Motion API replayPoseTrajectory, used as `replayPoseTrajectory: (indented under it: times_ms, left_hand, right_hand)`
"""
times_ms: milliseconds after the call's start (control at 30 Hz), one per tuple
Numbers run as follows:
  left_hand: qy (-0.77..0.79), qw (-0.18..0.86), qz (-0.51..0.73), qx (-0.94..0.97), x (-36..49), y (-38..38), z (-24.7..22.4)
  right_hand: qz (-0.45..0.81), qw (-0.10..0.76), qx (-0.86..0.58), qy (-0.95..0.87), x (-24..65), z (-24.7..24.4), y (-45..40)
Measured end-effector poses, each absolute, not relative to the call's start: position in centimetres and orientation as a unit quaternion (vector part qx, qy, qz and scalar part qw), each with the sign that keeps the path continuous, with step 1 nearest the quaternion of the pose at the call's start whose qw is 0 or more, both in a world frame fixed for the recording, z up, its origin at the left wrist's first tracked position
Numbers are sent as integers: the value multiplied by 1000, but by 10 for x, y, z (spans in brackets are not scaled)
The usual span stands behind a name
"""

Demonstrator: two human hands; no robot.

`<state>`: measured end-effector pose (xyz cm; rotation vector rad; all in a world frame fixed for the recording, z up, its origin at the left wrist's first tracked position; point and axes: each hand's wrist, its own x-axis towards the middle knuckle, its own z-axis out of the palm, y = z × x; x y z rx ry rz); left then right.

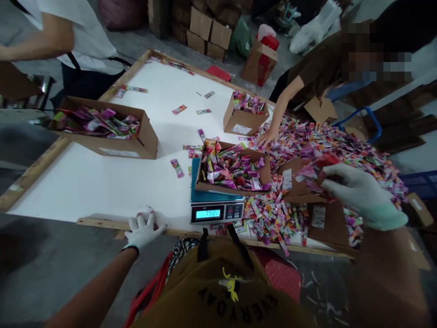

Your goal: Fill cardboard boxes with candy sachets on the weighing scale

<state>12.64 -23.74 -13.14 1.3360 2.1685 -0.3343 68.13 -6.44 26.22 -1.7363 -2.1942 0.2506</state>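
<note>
My left hand (pixel 145 231), in a white glove with bare fingertips, rests on the wooden front edge of the table with its fingers spread. My right hand (pixel 358 191), also gloved and smeared by motion, is raised over the right side. Its fingers are closed on several small purple and red candy packets (pixel 309 175). Between the hands, a cardboard box (pixel 235 187) full of such packets sits on a digital scale (pixel 217 213) with a lit display. Loose packets (pixel 269 216) lie to the right of the scale, near open box flaps (pixel 319 216).
A filled box (pixel 136 148) stands on the left of the white table (pixel 136 191). Behind the scale is a smaller filled box (pixel 241 123). A co-worker's hand (pixel 269 135) reaches into the large packet heap (pixel 327 136). Another person (pixel 82 36) stands at far left.
</note>
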Motion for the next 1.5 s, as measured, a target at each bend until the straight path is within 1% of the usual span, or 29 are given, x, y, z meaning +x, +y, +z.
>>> replayPoseTrajectory:
  times_ms: [67,133,200,267,367,433,500,567,667,800,867,933,1033,1133,1167,1233,1300,1367,1433,1500]
  left_hand:
    - [806,290,-133,498,126,-237,-131]
    - [804,298,-139,495,126,-237,-131]
    - [804,298,-137,496,125,-237,-133]
    - [805,294,-133,497,124,-237,-134]
    - [806,294,-140,493,124,-236,-135]
    - [806,295,-143,493,124,-236,-136]
    - [805,294,-140,495,124,-237,-138]
    - [806,293,-139,496,123,-238,-139]
    - [808,287,-144,495,123,-238,-140]
    - [809,283,-135,496,122,-238,-139]
    - [808,288,-135,495,122,-237,-138]
    - [809,288,-134,494,123,-236,-136]
    - [809,289,-128,495,124,-236,-133]
    - [806,293,-125,498,124,-235,-132]
    - [806,294,-126,498,124,-235,-132]
    - [806,298,-128,495,123,-234,-133]
    - [806,300,-131,493,121,-233,-134]
    - [806,295,-134,495,121,-232,-134]
    - [804,293,-136,499,121,-232,-133]
    - [802,296,-141,498,123,-231,-131]
  right_hand:
    - [81,142,-614,-772,695,254,-69]
    - [106,142,-602,-779,685,244,-70]
    - [170,151,-575,-786,653,233,-68]
    - [237,141,-524,-806,605,221,-63]
    - [300,86,-455,-834,531,199,-48]
    - [302,40,-444,-843,493,183,-36]
    - [272,12,-437,-858,468,170,-25]
    - [244,3,-415,-876,454,160,-17]
    - [240,-1,-387,-890,448,158,-9]
    - [227,41,-393,-890,467,180,-5]
    - [218,82,-406,-884,492,198,-10]
    - [214,152,-433,-862,526,217,-21]
    - [207,270,-531,-776,580,244,-37]
    - [113,351,-599,-711,606,263,-25]
    - [71,360,-603,-708,605,267,-12]
    - [9,333,-612,-718,591,272,25]
    - [-19,256,-642,-722,573,273,63]
    - [-27,208,-658,-723,563,272,85]
    - [-33,211,-650,-729,568,268,80]
    - [-30,245,-632,-734,589,262,53]
